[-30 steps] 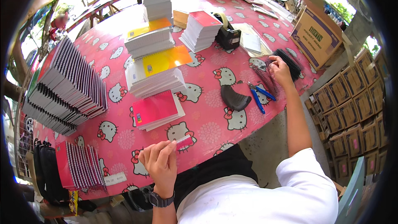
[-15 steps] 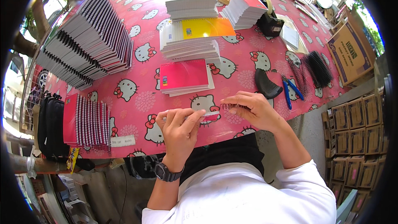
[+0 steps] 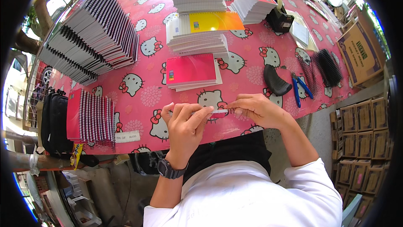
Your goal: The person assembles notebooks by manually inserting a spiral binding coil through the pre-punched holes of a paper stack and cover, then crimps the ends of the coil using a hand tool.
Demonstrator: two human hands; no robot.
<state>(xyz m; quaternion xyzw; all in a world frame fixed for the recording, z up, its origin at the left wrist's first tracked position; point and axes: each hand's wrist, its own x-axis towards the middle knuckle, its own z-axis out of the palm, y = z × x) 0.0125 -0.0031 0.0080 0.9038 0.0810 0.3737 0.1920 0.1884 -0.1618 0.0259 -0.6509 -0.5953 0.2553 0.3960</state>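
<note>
My left hand is closed, pinching a thin pad of paper turned edge-on, so only a narrow white strip of it shows. Close beside it, my right hand has its thumb and fingers closed on a dark spiral binding wire. The wire's left end meets the pad's right end; whether it is threaded through the holes is too small to tell. Just beyond my hands lies a short stack of pink-covered notepads. Past my right hand are a dark curved holder and blue-handled pliers.
Spiral-bound notebooks stand in a tall pile at left, with bound pink ones nearer. Unbound pads rise in the middle. Loose wire coils, a tape dispenser and a cardboard box are at right.
My right hand has come left toward my left hand, bringing the binding wire up to the pad's end. Less of the wire shows now. The whole view has shifted slightly.
</note>
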